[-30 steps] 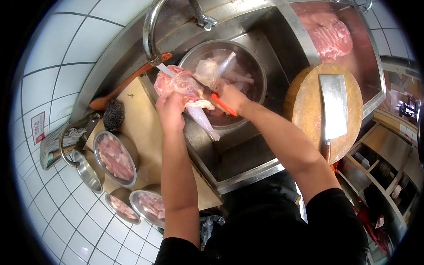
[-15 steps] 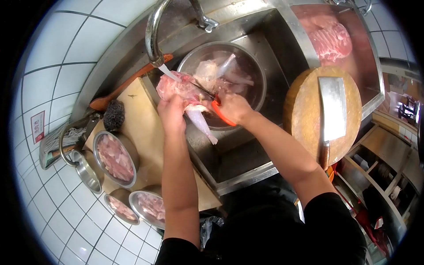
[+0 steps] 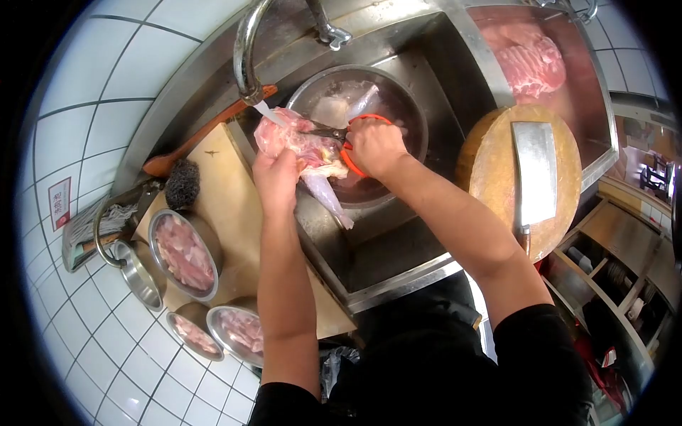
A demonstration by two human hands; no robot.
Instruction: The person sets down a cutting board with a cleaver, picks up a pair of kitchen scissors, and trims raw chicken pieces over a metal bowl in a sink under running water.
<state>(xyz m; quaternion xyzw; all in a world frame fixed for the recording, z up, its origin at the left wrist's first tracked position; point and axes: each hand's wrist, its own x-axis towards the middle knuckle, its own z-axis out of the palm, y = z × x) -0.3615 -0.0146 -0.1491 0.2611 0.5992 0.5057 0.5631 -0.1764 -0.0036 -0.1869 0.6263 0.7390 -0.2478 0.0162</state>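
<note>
My left hand [image 3: 278,176] is closed on a raw poultry leg [image 3: 321,160], whose pale shank hangs down over the sink. Water from the faucet [image 3: 247,64] runs onto the meat's upper end. In my right hand [image 3: 376,145] are scissors [image 3: 329,133] with orange-red handles, fingers wrapped through the loops. Their blades are parted and reach the meat; how far they go into it is hard to see. Just behind sits a round metal basin [image 3: 424,135] of water, with more poultry pieces [image 3: 330,111] in it, partly hidden by my right hand.
Right of the basin, a round wooden chopping block [image 3: 490,177] carries a cleaver [image 3: 536,170]. Beyond it, a second sink holds a large piece of meat [image 3: 533,67]. At left, a board [image 3: 231,192] bears a scrubber [image 3: 182,184] and metal bowls of cut meat [image 3: 186,255]. A wooden paddle [image 3: 192,138] lies behind.
The scissors have swung wider, with an orange loop now showing above my right hand. My right hand has risen slightly, and the meat has turned a little.
</note>
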